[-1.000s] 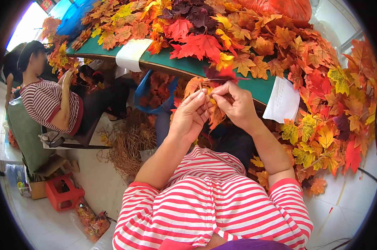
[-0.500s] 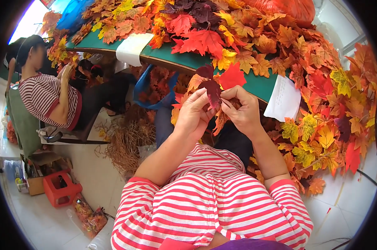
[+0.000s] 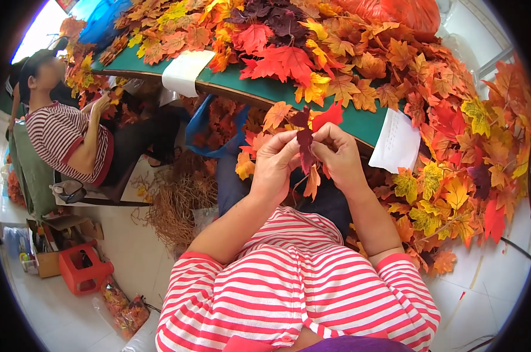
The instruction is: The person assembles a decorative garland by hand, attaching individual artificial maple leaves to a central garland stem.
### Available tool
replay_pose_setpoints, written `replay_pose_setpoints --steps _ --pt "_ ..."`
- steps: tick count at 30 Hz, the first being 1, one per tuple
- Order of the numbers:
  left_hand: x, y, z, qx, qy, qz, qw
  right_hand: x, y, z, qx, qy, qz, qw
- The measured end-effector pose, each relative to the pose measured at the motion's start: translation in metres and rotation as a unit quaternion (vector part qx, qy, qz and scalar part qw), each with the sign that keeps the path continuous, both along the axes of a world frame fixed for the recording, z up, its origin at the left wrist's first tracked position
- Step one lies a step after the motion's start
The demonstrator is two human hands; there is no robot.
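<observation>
Both hands meet in front of the table edge over a bunch of artificial maple leaves. My left hand (image 3: pixel 275 161) pinches with thumb and forefinger beside a dark burgundy leaf (image 3: pixel 305 149). Close against that leaf's other side, my right hand (image 3: pixel 339 154) is also closed in a pinch. A bright red leaf (image 3: pixel 328 117) rises behind my right fingers. An orange leaf (image 3: pixel 276 115) stands above my left hand, and another orange leaf (image 3: pixel 312 183) hangs below. The stems between my fingertips are mostly hidden.
Heaps of autumn leaves (image 3: pixel 359 53) cover the green table (image 3: pixel 265 87), with white papers (image 3: pixel 396 141) over its edge. More leaf sprays (image 3: pixel 447 193) hang at right. Brown twigs (image 3: pixel 180 202) and a red stool (image 3: pixel 84 268) stand at left, near a seated co-worker (image 3: pixel 71 138).
The burgundy leaf has turned edge-on between my fingers, and my hands have shifted slightly. The bright red leaf has tilted. At left, the co-worker's hands have lowered a little.
</observation>
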State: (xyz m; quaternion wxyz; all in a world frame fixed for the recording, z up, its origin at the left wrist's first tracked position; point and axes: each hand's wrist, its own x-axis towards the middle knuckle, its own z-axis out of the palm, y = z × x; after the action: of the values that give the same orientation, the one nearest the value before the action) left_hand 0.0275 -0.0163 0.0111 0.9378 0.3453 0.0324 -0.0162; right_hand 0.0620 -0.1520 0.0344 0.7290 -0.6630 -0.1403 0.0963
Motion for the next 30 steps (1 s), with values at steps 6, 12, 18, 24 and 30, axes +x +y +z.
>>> replay_pose_setpoints --steps 6,12,18,24,30 --pt "-0.006 -0.003 0.001 -0.035 0.027 0.001 0.999 -0.004 0.002 -0.004 0.090 0.088 -0.011 0.992" --pt "-0.007 -0.002 0.015 -0.068 0.068 -0.006 0.995 -0.013 0.003 0.004 0.032 0.037 -0.006 0.999" --pt "-0.008 -0.008 0.010 -0.082 0.084 -0.003 0.993 -0.018 0.005 -0.006 0.052 0.038 -0.038 0.997" --pt "-0.009 -0.001 0.003 -0.117 0.087 -0.076 0.986 -0.021 0.013 -0.012 0.135 0.053 -0.069 0.987" --pt "-0.006 -0.003 0.006 -0.066 0.147 -0.035 0.986 -0.021 0.012 -0.009 0.093 0.053 -0.068 0.992"
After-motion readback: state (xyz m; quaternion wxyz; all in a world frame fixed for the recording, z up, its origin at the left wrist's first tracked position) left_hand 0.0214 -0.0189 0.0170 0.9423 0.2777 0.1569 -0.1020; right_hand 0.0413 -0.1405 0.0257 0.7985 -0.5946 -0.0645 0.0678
